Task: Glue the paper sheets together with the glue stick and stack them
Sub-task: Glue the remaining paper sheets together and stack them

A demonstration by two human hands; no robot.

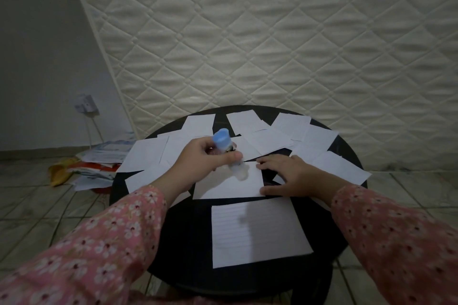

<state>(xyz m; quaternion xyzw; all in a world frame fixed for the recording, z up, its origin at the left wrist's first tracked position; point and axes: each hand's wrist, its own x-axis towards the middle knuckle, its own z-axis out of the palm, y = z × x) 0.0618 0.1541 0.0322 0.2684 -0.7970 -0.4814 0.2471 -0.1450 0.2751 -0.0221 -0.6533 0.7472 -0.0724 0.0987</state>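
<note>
We see a round black bench (329, 242) before a quilted mattress (272, 32). The left hand (198, 153) grips the blue-capped glue stick (223, 142) over a white sheet (230, 186); the right hand (292, 176) presses that sheet flat.

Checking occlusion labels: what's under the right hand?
The right hand presses the small white paper sheet by its right edge on the round black table. Whatever lies beneath the palm is covered.

Glue stick (226, 150) tip motion-blurred
</note>
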